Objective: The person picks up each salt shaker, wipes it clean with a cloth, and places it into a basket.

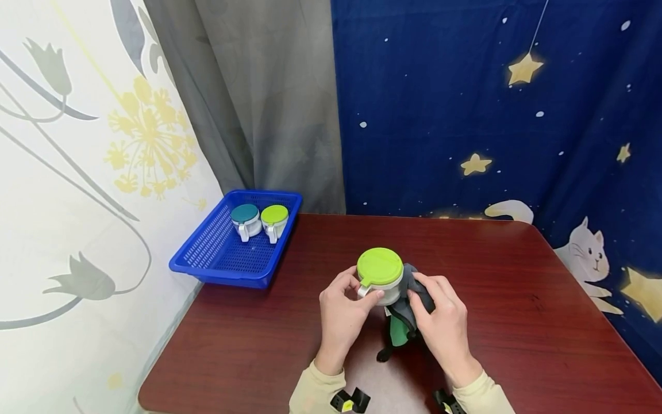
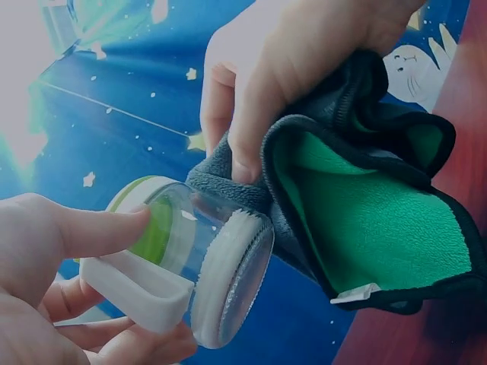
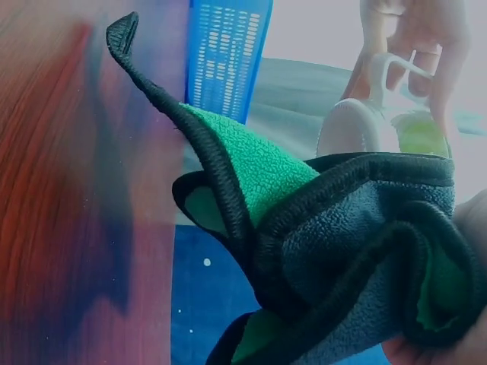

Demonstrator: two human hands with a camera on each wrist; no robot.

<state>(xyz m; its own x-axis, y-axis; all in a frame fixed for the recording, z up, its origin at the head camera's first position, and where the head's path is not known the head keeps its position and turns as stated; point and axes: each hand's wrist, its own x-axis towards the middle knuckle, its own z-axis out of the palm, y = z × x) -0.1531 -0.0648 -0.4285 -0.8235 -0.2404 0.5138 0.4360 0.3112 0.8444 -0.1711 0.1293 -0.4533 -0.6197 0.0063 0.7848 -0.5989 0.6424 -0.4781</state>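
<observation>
My left hand [image 1: 342, 319] grips a clear jar [image 2: 205, 243] by its white handle [image 2: 137, 293], thumb against the jar's side. The jar has a lime-green lid [image 1: 380, 266] and a white base ring, and is held above the table. In my right hand [image 1: 442, 316] is a bunched cleaning cloth [image 1: 408, 296], grey on one face and green on the other with black edging. The cloth meets the jar's side and hangs down below it. In the right wrist view the cloth [image 3: 342, 251] covers much of that hand and part of the jar.
A blue plastic basket [image 1: 207, 276] stands at the table's left edge. Inside are a teal-lidded jar [image 1: 246, 221] and a green-lidded jar [image 1: 274, 221], both with white handles. The reddish-brown table [image 1: 517, 276] extends to the right; curtains [image 1: 465, 103] hang behind it.
</observation>
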